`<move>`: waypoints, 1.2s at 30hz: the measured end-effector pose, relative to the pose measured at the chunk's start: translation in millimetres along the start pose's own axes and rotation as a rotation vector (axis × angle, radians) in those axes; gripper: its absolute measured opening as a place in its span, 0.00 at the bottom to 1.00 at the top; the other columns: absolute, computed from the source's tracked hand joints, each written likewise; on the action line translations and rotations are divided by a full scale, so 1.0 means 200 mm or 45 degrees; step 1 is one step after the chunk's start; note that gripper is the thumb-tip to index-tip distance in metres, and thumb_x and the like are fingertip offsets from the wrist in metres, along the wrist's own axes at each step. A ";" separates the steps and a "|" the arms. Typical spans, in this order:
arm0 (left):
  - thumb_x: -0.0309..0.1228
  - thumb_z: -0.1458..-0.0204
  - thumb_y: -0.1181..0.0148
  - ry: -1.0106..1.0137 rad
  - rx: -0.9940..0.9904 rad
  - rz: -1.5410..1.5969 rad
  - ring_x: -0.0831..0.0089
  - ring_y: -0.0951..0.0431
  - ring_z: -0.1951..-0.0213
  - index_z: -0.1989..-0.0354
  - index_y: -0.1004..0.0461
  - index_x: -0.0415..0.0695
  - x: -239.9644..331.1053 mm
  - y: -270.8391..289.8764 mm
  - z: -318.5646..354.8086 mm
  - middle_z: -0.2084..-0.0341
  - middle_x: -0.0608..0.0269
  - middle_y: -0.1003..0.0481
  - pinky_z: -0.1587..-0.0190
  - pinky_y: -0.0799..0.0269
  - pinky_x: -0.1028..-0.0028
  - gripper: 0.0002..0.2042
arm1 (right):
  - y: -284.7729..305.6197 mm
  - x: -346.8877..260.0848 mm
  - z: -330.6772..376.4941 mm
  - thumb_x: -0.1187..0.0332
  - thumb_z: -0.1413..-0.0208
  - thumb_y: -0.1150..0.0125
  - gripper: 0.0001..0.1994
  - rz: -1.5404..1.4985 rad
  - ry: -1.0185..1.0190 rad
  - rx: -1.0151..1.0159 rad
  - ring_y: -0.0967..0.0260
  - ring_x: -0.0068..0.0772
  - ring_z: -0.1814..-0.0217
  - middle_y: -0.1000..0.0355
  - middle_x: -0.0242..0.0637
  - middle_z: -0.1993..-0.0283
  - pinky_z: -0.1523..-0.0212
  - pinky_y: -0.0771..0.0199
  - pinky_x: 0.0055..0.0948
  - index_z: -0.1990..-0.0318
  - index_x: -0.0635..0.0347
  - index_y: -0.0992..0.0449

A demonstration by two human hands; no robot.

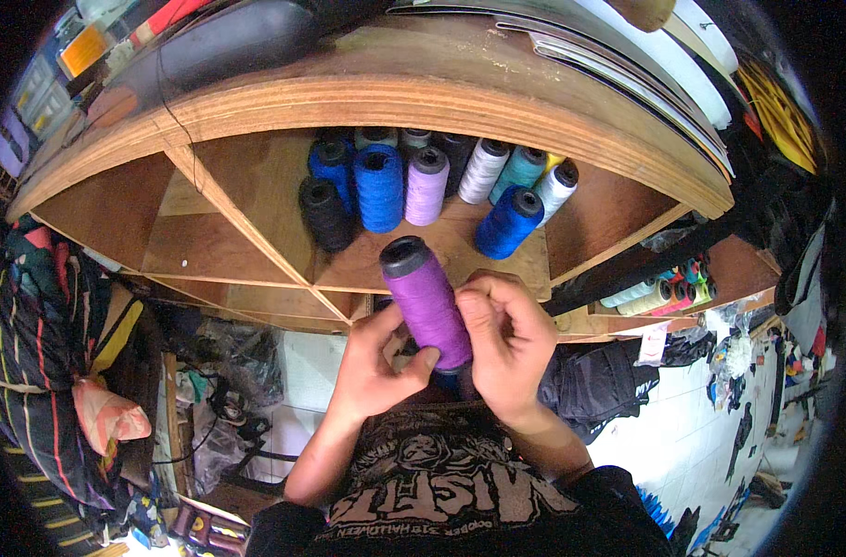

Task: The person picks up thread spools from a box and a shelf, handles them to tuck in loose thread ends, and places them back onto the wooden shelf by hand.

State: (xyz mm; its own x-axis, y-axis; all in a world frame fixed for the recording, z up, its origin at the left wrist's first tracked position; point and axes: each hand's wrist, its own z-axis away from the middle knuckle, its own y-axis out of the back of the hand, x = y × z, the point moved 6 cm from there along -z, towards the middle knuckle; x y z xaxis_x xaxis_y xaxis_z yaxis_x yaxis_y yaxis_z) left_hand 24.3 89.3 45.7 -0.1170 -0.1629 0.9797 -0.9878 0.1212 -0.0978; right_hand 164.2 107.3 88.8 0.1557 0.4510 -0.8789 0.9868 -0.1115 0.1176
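The step in hand looks like handling one spool close up: a tapered purple thread spool with a black plastic top [427, 311] sits at the centre of the frame, tilted, its top leaning toward the upper left. The left hand [376, 357] grips its lower part, the thumb pressed on the windings. The right hand [506, 334] is at the spool's right side, its fingers curled with the thumb near the thread; whether they grip the spool or a loose strand, I cannot tell. In the upper middle, a light-brown wooden shelf [376, 97] holds more spools, among them a matte black one [326, 215], a pale lilac one [426, 190] and a bright blue one [510, 223]. Any next move calls for a steady left hold, since winding or unwinding thread could twist the spool.
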 end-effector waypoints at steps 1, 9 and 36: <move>0.21 0.59 0.41 0.060 -0.004 0.198 0.74 0.27 0.57 0.53 0.31 0.33 -0.04 0.00 0.02 0.62 0.58 0.26 0.52 0.33 0.74 0.20 | 0.00 0.01 0.00 0.75 0.46 0.41 0.05 -0.132 -0.127 0.007 0.32 0.24 0.71 0.28 0.35 0.69 0.69 0.32 0.22 0.63 0.66 0.26; 0.35 0.56 0.43 0.099 -0.298 0.746 0.61 0.29 0.49 0.45 0.38 0.33 -0.18 0.01 0.04 0.52 0.51 0.30 0.44 0.39 0.63 0.29 | 0.09 0.06 -0.04 0.65 0.37 0.56 0.14 -0.298 -0.260 -0.041 0.39 0.26 0.70 0.37 0.35 0.73 0.68 0.37 0.25 0.73 0.64 0.35; 0.33 0.58 0.46 0.484 -0.273 0.794 0.70 0.37 0.44 0.35 0.55 0.40 -0.32 -0.06 0.09 0.44 0.59 0.39 0.41 0.43 0.68 0.39 | -0.08 -0.01 0.02 0.75 0.52 0.36 0.06 0.173 0.229 -0.072 0.26 0.37 0.61 0.26 0.44 0.62 0.59 0.28 0.28 0.65 0.66 0.24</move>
State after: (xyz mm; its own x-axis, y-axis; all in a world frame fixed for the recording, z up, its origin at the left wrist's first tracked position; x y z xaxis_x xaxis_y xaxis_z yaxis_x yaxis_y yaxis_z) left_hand 41.8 80.7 -19.3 -0.5653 0.3418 0.7508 -0.7040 0.2745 -0.6550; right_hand 148.0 104.7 87.6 0.2882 0.5861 -0.7573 0.9563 -0.1347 0.2597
